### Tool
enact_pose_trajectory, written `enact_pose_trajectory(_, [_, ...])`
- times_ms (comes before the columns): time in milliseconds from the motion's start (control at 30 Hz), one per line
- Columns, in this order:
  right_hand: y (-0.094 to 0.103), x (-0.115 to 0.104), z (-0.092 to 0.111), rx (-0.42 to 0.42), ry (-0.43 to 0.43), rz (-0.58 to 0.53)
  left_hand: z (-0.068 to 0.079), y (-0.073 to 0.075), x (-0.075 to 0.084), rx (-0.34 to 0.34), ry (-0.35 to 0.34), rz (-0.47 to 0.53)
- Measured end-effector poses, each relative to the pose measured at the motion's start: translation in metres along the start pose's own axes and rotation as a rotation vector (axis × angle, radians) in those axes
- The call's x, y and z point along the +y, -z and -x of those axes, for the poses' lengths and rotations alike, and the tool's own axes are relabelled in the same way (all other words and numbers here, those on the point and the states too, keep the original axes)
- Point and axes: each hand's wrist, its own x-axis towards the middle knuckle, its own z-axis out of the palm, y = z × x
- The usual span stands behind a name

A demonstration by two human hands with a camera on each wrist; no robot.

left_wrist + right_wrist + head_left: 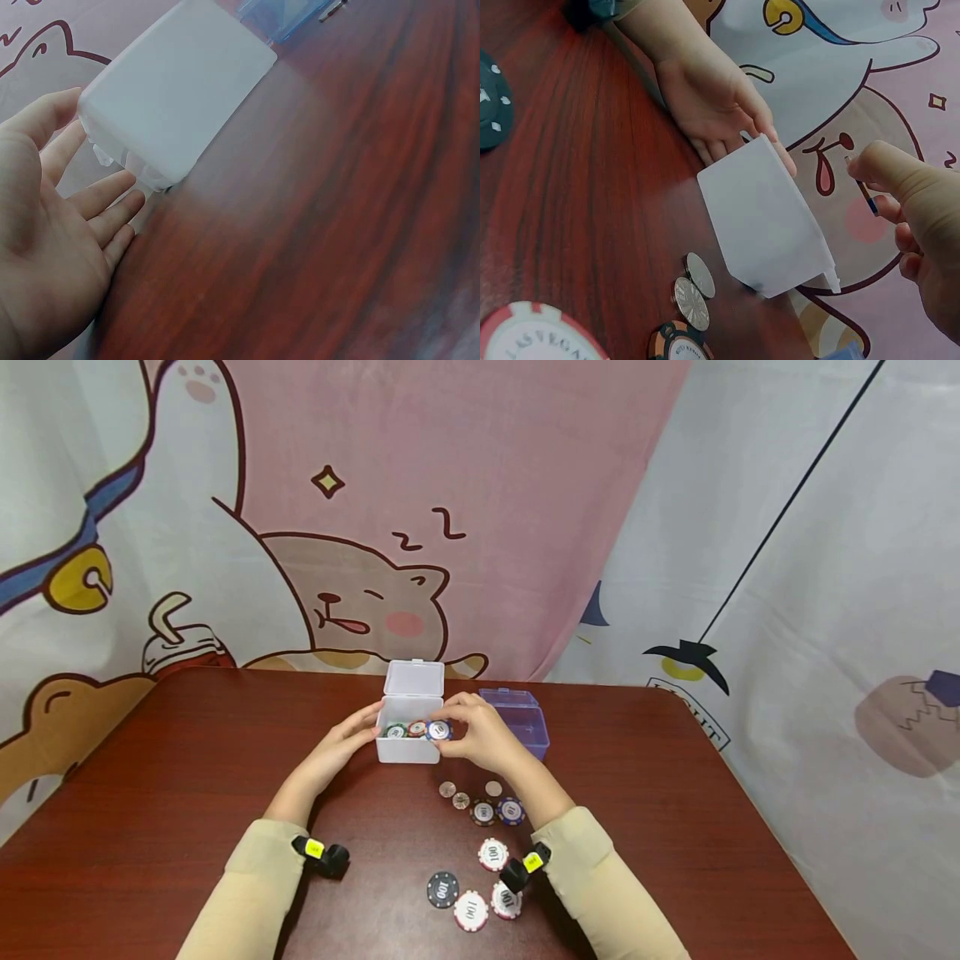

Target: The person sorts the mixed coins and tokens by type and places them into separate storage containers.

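A white plastic box (408, 752) stands on the table with its lid raised at the back. Inside it, a green-edged poker chip (395, 732) and a red-edged poker chip (417, 728) show. My left hand (341, 747) rests against the box's left side, fingers extended; the left wrist view shows the hand (56, 225) with its palm uncovered. Over the box's right front edge, my right hand (480, 731) pinches a blue-edged poker chip (439, 731) marked 10 between thumb and fingers. In the right wrist view that chip (865, 191) appears edge-on, above the box (765, 217).
A translucent blue box (536, 746) with a raised lid stands right of the white one. Silver coins (461, 801) and several chips lie in front, among them a black chip (442, 890), a blue chip (512, 811) and a red-and-white chip (471, 911). A printed curtain (525, 527) hangs behind.
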Motion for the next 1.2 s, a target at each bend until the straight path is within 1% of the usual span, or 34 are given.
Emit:
enact_pose_trajectory(200, [-0.008,0.005,-0.008,0.031,-0.070,-0.010,0.000,0.000,-0.001,-0.002,0.012,-0.007])
enact_pose_trajectory(300, [-0.014,0.010,-0.012,0.028,-0.101,-0.007,0.000,0.000,-0.001,0.001,0.018,-0.009])
enact_pose_trajectory(433, [-0.021,0.016,-0.016,0.030,-0.135,-0.010,0.000,0.001,-0.001,0.003,0.021,-0.007])
enact_pose_trajectory(567, [-0.028,0.020,-0.021,0.056,-0.170,-0.013,-0.001,0.001,-0.002,0.002,0.019,-0.006])
enact_pose_trajectory(667, [-0.033,0.022,-0.025,0.062,-0.179,0.002,-0.001,0.000,-0.002,-0.001,0.023,-0.004])
enact_pose_trajectory(767, [-0.038,0.022,-0.029,0.061,-0.181,0.026,0.000,0.000,0.001,-0.005,0.029,0.005])
enact_pose_trajectory(867, [-0.042,0.023,-0.032,0.064,-0.202,0.045,0.006,-0.002,0.015,-0.017,0.032,-0.006])
enact_pose_trajectory(1000, [-0.046,0.024,-0.035,0.057,-0.254,0.054,0.006,-0.001,0.013,-0.013,0.029,-0.021])
enact_pose_trajectory(1100, [-0.048,0.024,-0.036,0.048,-0.283,0.051,0.000,0.001,-0.002,-0.003,0.024,-0.012])
enact_pose_trajectory(1200, [-0.050,0.023,-0.037,0.051,-0.296,0.049,0.000,0.001,-0.001,-0.007,0.021,-0.007])
